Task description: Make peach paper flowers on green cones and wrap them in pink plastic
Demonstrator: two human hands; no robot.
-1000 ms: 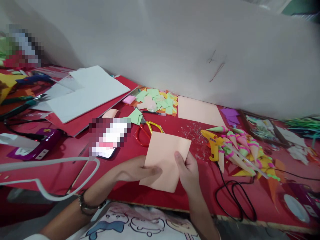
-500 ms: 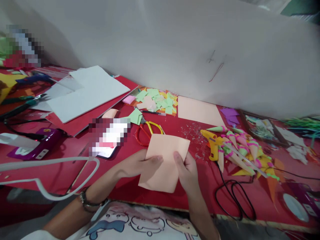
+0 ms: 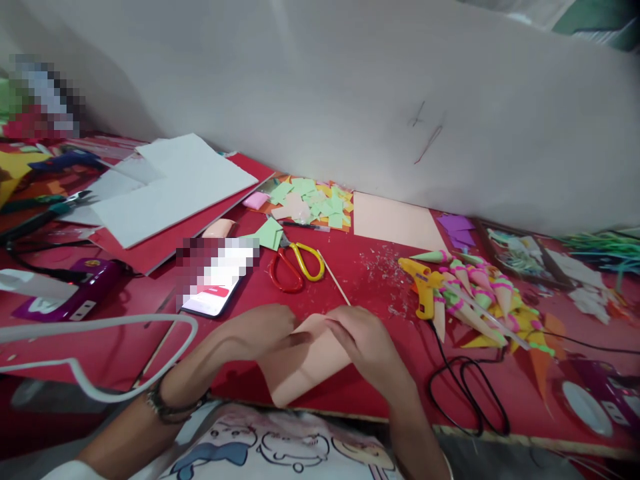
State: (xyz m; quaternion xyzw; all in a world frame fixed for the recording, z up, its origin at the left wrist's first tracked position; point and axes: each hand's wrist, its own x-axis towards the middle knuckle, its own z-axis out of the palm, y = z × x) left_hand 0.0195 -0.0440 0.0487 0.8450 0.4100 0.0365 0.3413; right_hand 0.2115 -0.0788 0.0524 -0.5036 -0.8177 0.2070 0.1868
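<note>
One plain peach paper sheet [image 3: 305, 363], intact where visible, is held up at its upper left and upper right, its surface gently curved and its body set askew, with one corner pointing down toward the near edge of the red table [image 3: 345, 395], its upper outline partly hidden.

The scissors [image 3: 291, 249] are fitted with one red handle and one yellow. Beneath them, red is shown by the table [image 3: 417, 347]; in front of them, plain pale peach by the sheet [image 3: 305, 370]. To their right, a yellow glue gun [image 3: 425, 293] is seen, and farther right, pale green, peach and yellow cones [image 3: 483, 293] are banded in hot pink. Behind them, mint-green and yellow slips [image 3: 316, 199] are mingled. Farther in front, a white shirt [image 3: 280, 443] is printed with black outlines and blue.
</note>
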